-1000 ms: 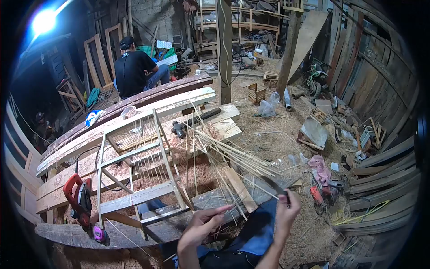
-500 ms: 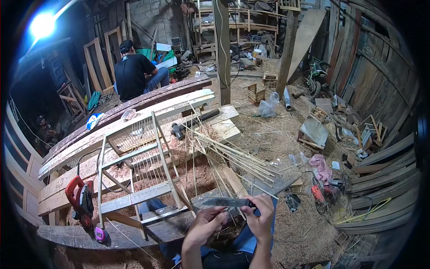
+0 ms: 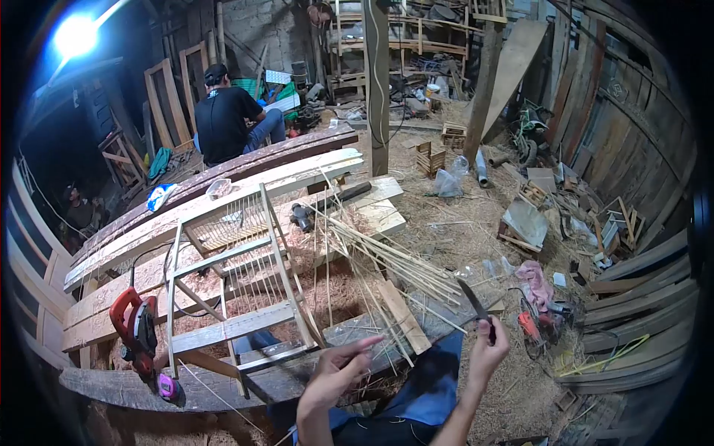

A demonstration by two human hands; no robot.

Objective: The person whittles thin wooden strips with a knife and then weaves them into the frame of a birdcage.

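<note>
My right hand is wrapped round the handle of a knife, its dark blade pointing up and to the left. My left hand is apart from it, over the near edge of the bench, with the index finger stretched out and nothing visible in it. Between the hands, a short flat board lies on the dark bench plank. Thin bamboo strips are heaped just beyond. Left of my left hand stands a wooden frame with slender rods across it.
A red power planer and a purple tape measure sit at the bench's left end. A hammer-like tool lies behind the frame. A red power tool and pink cloth are on the shavings-covered floor. Another person sits farther back.
My right hand has swung the knife away to the right and turned its blade upward. My left hand's fingers have spread from their earlier pinch near the blade.
</note>
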